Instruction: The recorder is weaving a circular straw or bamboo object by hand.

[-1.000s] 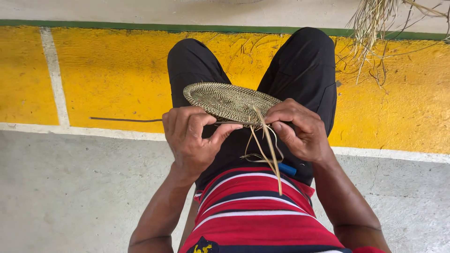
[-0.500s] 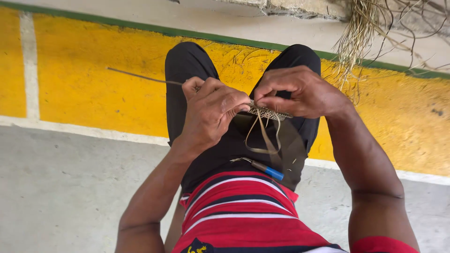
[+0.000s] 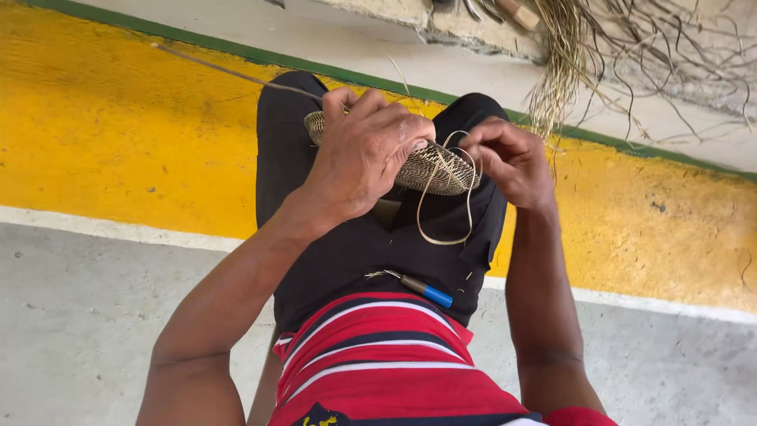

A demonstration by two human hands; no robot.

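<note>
My left hand (image 3: 364, 150) grips a flat oval woven straw piece (image 3: 430, 170) held above my lap. A long thin stick (image 3: 229, 72) juts out to the left from under that hand. My right hand (image 3: 509, 158) pinches a pale fibre strand (image 3: 441, 229) at the weave's right edge; the strand hangs down in a loop over my black trousers (image 3: 347, 244). A small tool with a blue handle (image 3: 422, 289) lies on my lap near my red striped shirt (image 3: 386, 355).
A bundle of dry straw fibres (image 3: 568, 63) hangs at the upper right by a concrete ledge. Below me is a grey concrete floor (image 3: 87, 315), then a white line and a broad yellow band (image 3: 110, 134) with a green edge.
The view has shifted and my hands have moved. The woven piece is turned more on edge, my right hand has drawn the strand out to the right, and the loop hangs lower.
</note>
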